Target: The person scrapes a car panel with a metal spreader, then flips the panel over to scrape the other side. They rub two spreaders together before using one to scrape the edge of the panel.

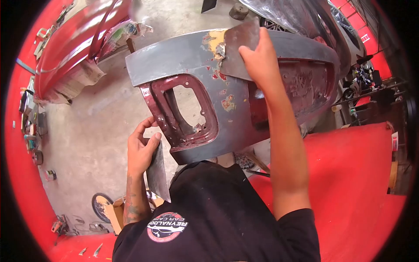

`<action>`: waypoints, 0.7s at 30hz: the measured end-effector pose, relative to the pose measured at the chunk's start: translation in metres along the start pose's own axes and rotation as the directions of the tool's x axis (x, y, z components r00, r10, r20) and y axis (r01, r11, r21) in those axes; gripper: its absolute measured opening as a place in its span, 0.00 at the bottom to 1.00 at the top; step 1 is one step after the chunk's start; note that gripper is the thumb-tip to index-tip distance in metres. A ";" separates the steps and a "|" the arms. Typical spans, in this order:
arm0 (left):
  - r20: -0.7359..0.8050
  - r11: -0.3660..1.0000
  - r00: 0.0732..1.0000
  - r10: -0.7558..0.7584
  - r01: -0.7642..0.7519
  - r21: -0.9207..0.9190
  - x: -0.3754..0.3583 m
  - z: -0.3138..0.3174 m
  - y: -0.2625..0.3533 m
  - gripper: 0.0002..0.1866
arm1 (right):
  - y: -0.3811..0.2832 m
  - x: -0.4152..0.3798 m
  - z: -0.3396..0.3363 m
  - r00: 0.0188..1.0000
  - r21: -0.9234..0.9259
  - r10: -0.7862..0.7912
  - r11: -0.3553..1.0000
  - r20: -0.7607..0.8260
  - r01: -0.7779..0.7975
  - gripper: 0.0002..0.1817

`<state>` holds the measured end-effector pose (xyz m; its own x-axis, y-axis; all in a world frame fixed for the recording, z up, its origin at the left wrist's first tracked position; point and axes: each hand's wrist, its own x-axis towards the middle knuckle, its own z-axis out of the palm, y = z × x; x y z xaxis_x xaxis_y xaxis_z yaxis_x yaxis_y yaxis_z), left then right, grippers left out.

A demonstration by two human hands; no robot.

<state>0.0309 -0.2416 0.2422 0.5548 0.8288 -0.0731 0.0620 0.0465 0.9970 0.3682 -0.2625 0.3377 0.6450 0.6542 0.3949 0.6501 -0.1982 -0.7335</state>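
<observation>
My right hand [264, 63] grips a wide, flat, dark putty spreader [239, 54], its left edge against the upper part of a grey-primed car trunk lid [231, 115]. A lump of grey filler [219, 51] sits at that edge, beside a yellowish patch [214, 38] on the panel. Lower on the panel are chipped spots [228, 103] showing red and yellow. At the lower left, my left hand [142, 146] holds a second flat metal spreader [158, 172] between thumb and fingers, close to the lid's maroon lamp opening [187, 109].
A red car panel [74, 48] with masking paper stands at the upper left. Plastic sheeting [288, 13] covers a vehicle behind the lid. A cardboard box [117, 214] and a round black-rimmed item [101, 207] are on the floor at lower left. Red walls surround the area.
</observation>
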 end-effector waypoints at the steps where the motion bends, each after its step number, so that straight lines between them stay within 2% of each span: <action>1: 0.013 1.000 1.000 0.002 -0.002 0.008 0.001 -0.002 0.000 0.27 | 0.001 0.005 -0.002 0.997 0.001 0.040 0.999 0.058 -0.040 0.28; 2: 0.007 1.000 1.000 0.010 -0.010 -0.009 0.001 -0.002 -0.004 0.27 | 0.003 0.007 -0.005 0.990 -0.005 0.071 0.997 0.122 -0.071 0.28; 3: -0.007 0.999 1.000 0.017 -0.018 -0.035 0.000 0.000 -0.006 0.27 | 0.016 0.004 -0.012 0.996 0.031 -0.041 0.999 0.081 0.039 0.27; 7: -0.051 0.999 0.999 0.018 -0.020 -0.032 -0.002 0.002 -0.004 0.26 | 0.014 -0.040 -0.053 0.990 0.109 -0.041 0.994 0.132 0.026 0.25; 9: -0.028 0.999 1.000 0.014 -0.015 -0.032 -0.002 0.002 -0.004 0.25 | 0.012 -0.058 -0.057 0.975 0.163 0.133 0.973 0.175 -0.163 0.24; 10: -0.031 0.999 0.999 0.012 -0.013 -0.031 -0.001 0.002 -0.004 0.25 | 0.012 -0.059 -0.051 0.975 0.165 0.134 0.973 0.179 -0.164 0.24; 12: -0.024 1.000 1.000 0.007 -0.007 -0.014 0.000 0.001 -0.003 0.26 | 0.007 -0.058 -0.023 0.998 0.108 -0.057 0.993 0.026 0.054 0.24; 13: -0.016 1.000 1.000 0.004 -0.004 -0.005 0.000 0.000 -0.005 0.26 | 0.001 -0.053 -0.007 0.994 0.090 -0.103 0.990 -0.040 0.106 0.23; 14: -0.010 0.999 0.999 0.033 -0.033 0.017 0.000 -0.001 -0.008 0.26 | -0.001 -0.049 -0.007 0.995 0.091 -0.089 0.991 -0.050 0.093 0.23; 16: 0.016 0.997 0.997 0.075 -0.075 0.035 0.002 -0.002 -0.008 0.26 | -0.007 -0.042 -0.013 0.994 0.007 0.079 0.997 0.073 -0.080 0.22; 18: -0.004 0.997 0.997 0.072 -0.072 0.040 0.001 0.000 -0.005 0.26 | -0.002 -0.051 -0.030 0.999 -0.027 0.016 1.000 0.044 -0.015 0.21; 20: -0.013 0.999 0.999 0.049 -0.048 0.023 0.000 0.000 -0.003 0.26 | 0.009 -0.059 -0.032 0.999 0.224 0.018 0.974 0.043 -0.027 0.19; 21: -0.011 1.000 1.000 0.023 -0.022 0.019 -0.001 0.000 -0.003 0.26 | 0.012 -0.055 -0.022 0.997 0.202 -0.070 0.977 0.020 0.065 0.19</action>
<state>0.0300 -0.2426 0.2391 0.5471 0.8355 -0.0504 0.0654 0.0173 0.9977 0.3495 -0.3175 0.3191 0.5898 0.6809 0.4343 0.5960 -0.0042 -0.8030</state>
